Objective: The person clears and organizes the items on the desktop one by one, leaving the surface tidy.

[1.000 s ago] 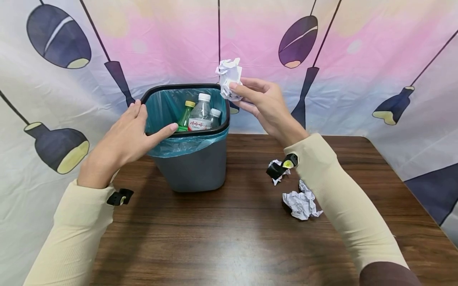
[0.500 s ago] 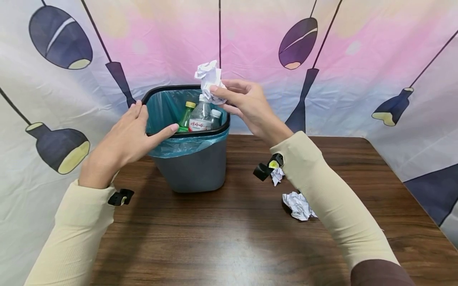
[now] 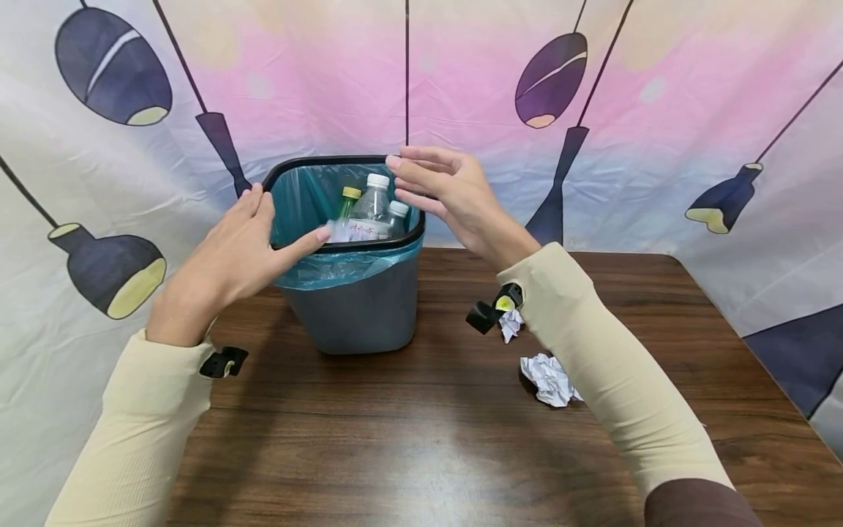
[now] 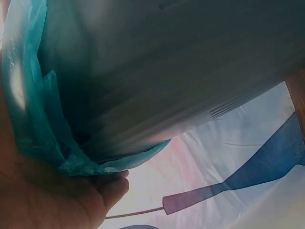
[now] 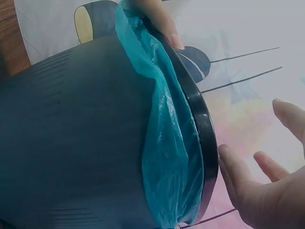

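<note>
A grey trash bin (image 3: 349,315) with a black rim and a teal liner (image 3: 296,197) stands on the table. My left hand (image 3: 227,260) rests against its left rim, thumb stretched along the front edge. Over the right rim, my right hand (image 3: 454,194) has its fingers spread and holds nothing. Inside the bin are a green bottle (image 3: 349,203), a clear bottle (image 3: 374,201) with a white cap, and a smaller white-capped bottle (image 3: 398,214). A blurred white shape, apparently the crumpled paper (image 3: 339,232), lies low in front of the bottles.
Crumpled paper (image 3: 550,380) lies on the brown wooden table (image 3: 395,424) beside my right forearm. A smaller paper ball (image 3: 510,326) sits behind it, partly covered by the wrist camera (image 3: 494,311). A lamp-patterned cloth (image 3: 316,73) hangs behind the bin.
My right hand moved left over the bin with the crumpled paper, then let it go. The paper dropped among the bottles. My left hand stayed at the rim.
</note>
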A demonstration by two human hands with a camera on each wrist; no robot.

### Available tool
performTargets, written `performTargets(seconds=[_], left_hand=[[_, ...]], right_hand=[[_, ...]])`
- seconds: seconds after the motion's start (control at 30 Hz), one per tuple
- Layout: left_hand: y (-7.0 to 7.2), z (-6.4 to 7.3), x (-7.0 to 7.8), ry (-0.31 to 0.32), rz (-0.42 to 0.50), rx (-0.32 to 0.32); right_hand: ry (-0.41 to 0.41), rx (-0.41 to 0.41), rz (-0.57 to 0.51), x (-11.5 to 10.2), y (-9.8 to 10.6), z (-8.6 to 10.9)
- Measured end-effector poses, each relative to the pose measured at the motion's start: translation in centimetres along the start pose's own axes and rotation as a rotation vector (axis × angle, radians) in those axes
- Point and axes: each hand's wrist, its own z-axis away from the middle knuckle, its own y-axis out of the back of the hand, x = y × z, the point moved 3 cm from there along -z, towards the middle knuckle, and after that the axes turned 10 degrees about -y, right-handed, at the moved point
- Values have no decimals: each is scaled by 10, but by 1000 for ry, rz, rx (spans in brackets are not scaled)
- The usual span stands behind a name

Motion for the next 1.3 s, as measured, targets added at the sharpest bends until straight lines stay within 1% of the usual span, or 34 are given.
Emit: performTargets(seconds=[0.33,0.53,0.67,0.83,1.0,1.17,1.3], left_hand=[[0,2,-1,-3,0,5],[0,2,-1,-5,9,8],[0,2,0,-4,13,12],[0,2,0,-7,6,8],[-1,2,0,-10,0,-2],[0,2,1,-13,5,10],[2,3,1,-13,8,17]], right_hand=[[-10,25,-13,-7,10,3],[1,51,-9,-16,24,6],[7,63,15,-20,34,10],[0,73,71,-21,52,19],[-21,110,126,-19,73,30],[-30,147,135,-16,94,36],[-41,169,195,-11,110,40]])
